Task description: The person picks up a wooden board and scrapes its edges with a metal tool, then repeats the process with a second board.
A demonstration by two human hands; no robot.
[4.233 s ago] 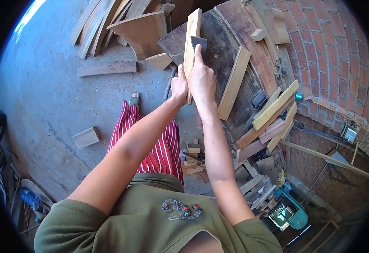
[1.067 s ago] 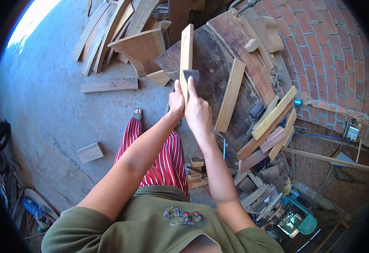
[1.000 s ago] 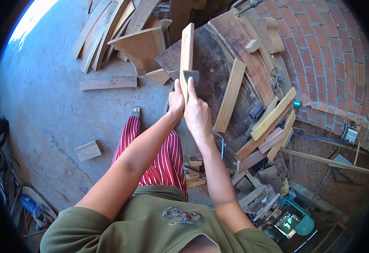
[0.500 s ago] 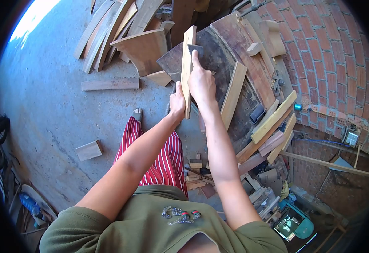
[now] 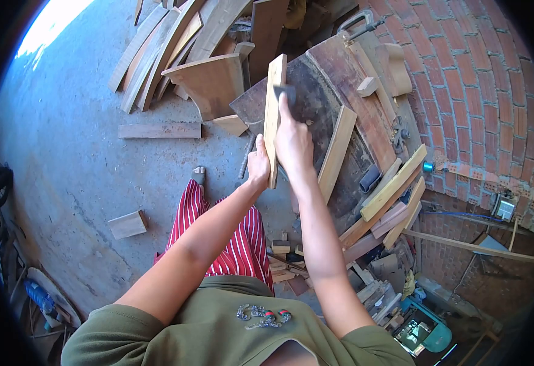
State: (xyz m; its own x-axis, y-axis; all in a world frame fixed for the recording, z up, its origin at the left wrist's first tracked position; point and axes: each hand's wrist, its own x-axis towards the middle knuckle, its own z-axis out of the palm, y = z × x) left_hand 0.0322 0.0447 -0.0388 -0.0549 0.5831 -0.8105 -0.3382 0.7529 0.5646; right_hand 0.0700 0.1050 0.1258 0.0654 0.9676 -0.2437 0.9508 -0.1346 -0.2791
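Note:
A narrow light wooden board point(image 5: 273, 110) points away from me over the edge of the dark worktable point(image 5: 316, 91). My left hand point(image 5: 258, 163) grips its near end, thumb along the left side. My right hand point(image 5: 293, 143) holds a dark flat blade point(image 5: 285, 93) against the board's right side near the far end, with the index finger stretched along it. The rest of this tool is hidden in the hand. Another light board point(image 5: 338, 152) lies on the worktable right of my right hand.
Curved planks point(image 5: 151, 58) and a wide curved piece point(image 5: 209, 82) are stacked at the upper left. A loose plank point(image 5: 159, 130) and a short block point(image 5: 128, 225) lie on the floor. Stacked strips point(image 5: 395, 183) stand at the right, near a brick wall point(image 5: 468, 91).
The whole scene sits slightly lower in the view. Both hands keep their hold, and the blade stays near the far end of the board.

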